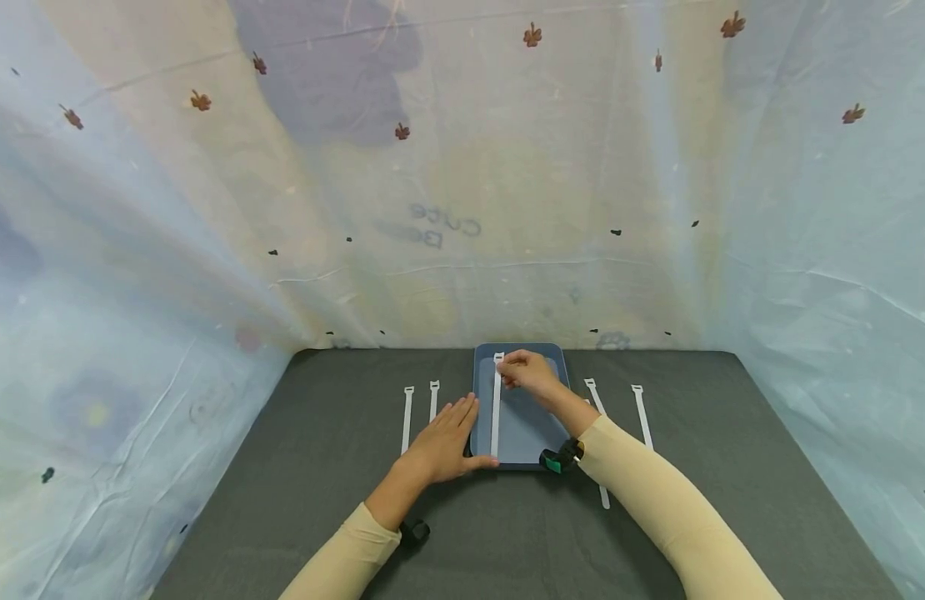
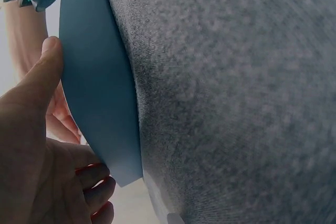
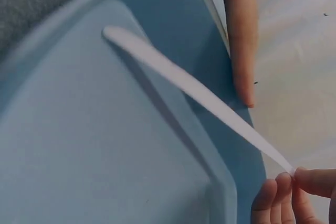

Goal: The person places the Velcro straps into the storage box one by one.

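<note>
While the left hand [image 1: 443,442] spreads its thumb wide from the fingers at the near-left corner of a shallow blue rectangular tray [image 1: 533,429], the right hand [image 1: 528,371] pinches a flat white strap with a slotted head [image 1: 496,408] near that head, between thumb and fingertips. The strap lies lengthwise over the tray's left part; in the right wrist view its rounded end meets the tray floor and its length slants upward to the fingers, casting a shadow below. The left thumb touches the tray's near rim. Two similar white straps [image 1: 407,417] lie left of the tray, others [image 1: 642,417] to its right, on a dark grey cloth-covered table [image 1: 492,542].
</note>
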A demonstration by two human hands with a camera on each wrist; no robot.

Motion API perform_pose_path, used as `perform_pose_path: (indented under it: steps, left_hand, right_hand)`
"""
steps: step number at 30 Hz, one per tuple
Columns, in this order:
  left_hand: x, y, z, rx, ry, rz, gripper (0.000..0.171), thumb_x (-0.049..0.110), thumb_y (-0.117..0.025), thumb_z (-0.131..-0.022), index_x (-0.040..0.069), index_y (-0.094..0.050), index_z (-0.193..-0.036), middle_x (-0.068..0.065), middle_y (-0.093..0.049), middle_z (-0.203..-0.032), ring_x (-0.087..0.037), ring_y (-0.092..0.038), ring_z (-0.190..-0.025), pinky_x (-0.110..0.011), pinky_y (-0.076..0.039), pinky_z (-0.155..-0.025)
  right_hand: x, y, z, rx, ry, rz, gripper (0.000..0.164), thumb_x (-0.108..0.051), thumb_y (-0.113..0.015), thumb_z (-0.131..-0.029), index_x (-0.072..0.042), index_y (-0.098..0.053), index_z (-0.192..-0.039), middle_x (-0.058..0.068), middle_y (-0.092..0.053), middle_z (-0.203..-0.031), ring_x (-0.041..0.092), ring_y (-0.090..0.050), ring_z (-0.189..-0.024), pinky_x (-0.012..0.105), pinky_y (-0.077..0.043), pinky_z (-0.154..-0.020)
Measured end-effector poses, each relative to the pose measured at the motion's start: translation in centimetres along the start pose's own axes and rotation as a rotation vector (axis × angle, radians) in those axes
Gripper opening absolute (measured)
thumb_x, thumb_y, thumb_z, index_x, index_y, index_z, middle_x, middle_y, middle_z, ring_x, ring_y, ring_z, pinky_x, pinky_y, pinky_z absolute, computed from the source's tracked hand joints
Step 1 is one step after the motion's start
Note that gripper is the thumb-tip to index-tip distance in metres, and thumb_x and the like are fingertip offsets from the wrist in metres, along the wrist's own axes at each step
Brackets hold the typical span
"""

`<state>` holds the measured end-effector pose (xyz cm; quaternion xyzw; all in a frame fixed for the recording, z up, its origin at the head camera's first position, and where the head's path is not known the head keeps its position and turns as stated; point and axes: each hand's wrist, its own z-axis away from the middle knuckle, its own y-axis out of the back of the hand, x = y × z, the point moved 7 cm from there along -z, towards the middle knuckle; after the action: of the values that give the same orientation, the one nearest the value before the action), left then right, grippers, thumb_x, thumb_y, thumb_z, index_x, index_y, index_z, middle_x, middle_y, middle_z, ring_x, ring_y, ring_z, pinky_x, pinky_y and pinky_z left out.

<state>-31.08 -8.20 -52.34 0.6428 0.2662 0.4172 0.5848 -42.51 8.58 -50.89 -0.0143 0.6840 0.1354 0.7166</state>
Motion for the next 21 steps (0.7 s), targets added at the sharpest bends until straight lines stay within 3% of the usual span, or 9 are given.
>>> perform_pose_path:
  steps: [5,8,13,21]
  left_hand:
    - [0.0,-0.1,-0.1,0.001,-0.006,-0.004,0.113,0.075,-0.062,-0.097,-0.001,-0.022,-0.17,-0.019,-0.02,-0.178,-0.032,-0.022,-0.164,-0.048,-0.021,-0.134]
    - [0.0,-0.1,-0.1,0.005,-0.008,-0.011,0.113,0.075,-0.062,-0.097,-0.001,-0.022,-0.17,-0.019,-0.02,-0.178,-0.032,-0.023,-0.164,-0.049,-0.021,-0.134]
    - [0.0,0.0,-0.1,0.008,-0.008,-0.01,0.113,0.075,-0.062,-0.096,-0.001,-0.022,-0.17,-0.019,-0.02,-0.178,-0.031,-0.023,-0.164,-0.048,-0.021,-0.134]
    - [0.2,0.2,0.0,-0.001,-0.006,-0.015,0.114,0.075,-0.063,-0.096,-0.002,-0.022,-0.17,-0.019,-0.02,-0.177,-0.033,-0.024,-0.164,-0.048,-0.021,-0.134]
  right_hand:
    - [0.4,-0.5,-0.6,-0.014,-0.04,0.034,0.023,-0.008,-0.069,-0.105,0.008,-0.066,-0.122,0.02,-0.074,-0.098,0.034,-0.073,-0.088,0.05,-0.065,-0.086]
    - [0.7,-0.9,-1.2,-0.02,-0.051,0.068,0.02,-0.008,-0.071,-0.104,0.006,-0.067,-0.118,0.018,-0.075,-0.094,0.027,-0.073,-0.081,0.041,-0.066,-0.078]
    - [1.3,-1.3,-2.0,-0.029,-0.048,0.114,0.012,-0.005,-0.072,-0.102,0.003,-0.068,-0.11,0.01,-0.074,-0.085,0.016,-0.069,-0.072,0.029,-0.062,-0.067]
    - [2.1,-2.0,-2.6,-0.033,-0.046,0.187,0.01,-0.004,-0.074,-0.1,0.003,-0.07,-0.106,0.006,-0.072,-0.081,0.012,-0.064,-0.067,0.023,-0.055,-0.058]
